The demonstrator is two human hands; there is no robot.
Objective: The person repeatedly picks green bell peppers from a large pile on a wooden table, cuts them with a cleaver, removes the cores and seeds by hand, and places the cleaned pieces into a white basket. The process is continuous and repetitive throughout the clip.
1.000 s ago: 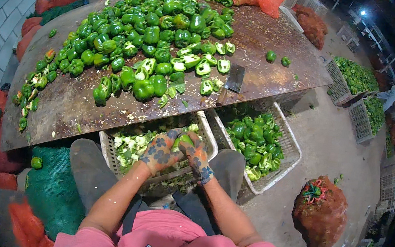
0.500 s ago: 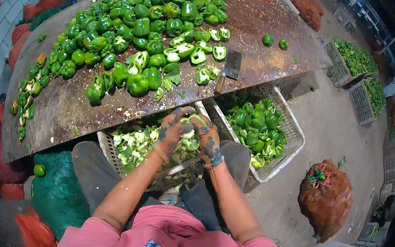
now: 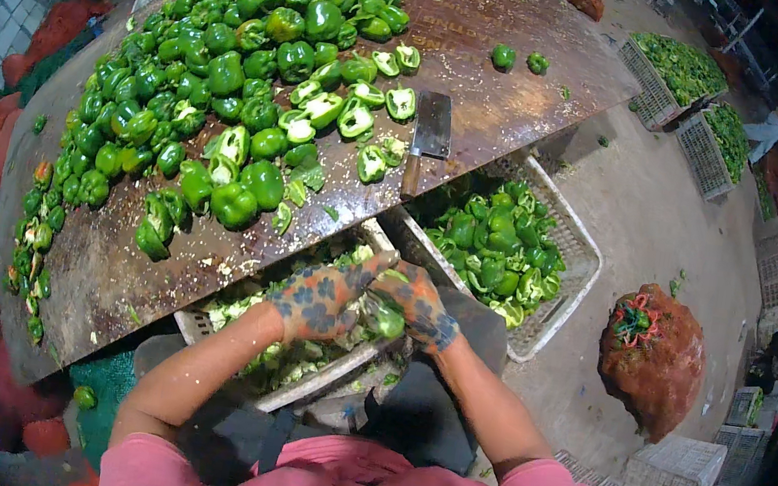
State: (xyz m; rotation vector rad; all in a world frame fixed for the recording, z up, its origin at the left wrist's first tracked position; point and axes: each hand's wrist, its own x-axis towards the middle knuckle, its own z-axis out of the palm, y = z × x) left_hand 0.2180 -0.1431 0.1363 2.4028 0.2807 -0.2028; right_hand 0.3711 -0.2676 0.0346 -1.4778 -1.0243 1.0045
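Both of my hands wear orange gloves with a dark flower pattern and meet above a crate of pale pepper scraps (image 3: 292, 369) under the table's near edge. Cupped in my right hand (image 3: 420, 305) is a green bell pepper piece (image 3: 385, 318), its shape partly hidden by the fingers. Against it from the other side presses my left hand (image 3: 316, 302), its fingers closed in on the same piece. Just beyond the hands a cleaver (image 3: 434, 130) lies on the table, handle toward me. Cut pepper halves (image 3: 357, 119) lie left of the blade.
A big heap of whole green peppers (image 3: 223, 76) covers the left of the wooden table (image 3: 496, 119). At my right stands a white crate (image 3: 571, 304) of cut peppers. Farther right are a full orange mesh sack (image 3: 655, 365) and pepper-filled crates (image 3: 650, 86). Another person (image 3: 776, 126) is far off.
My view has shifted, so the table sits farther left. My hands have turned and come together lower around the pepper piece, and my elbows have spread.
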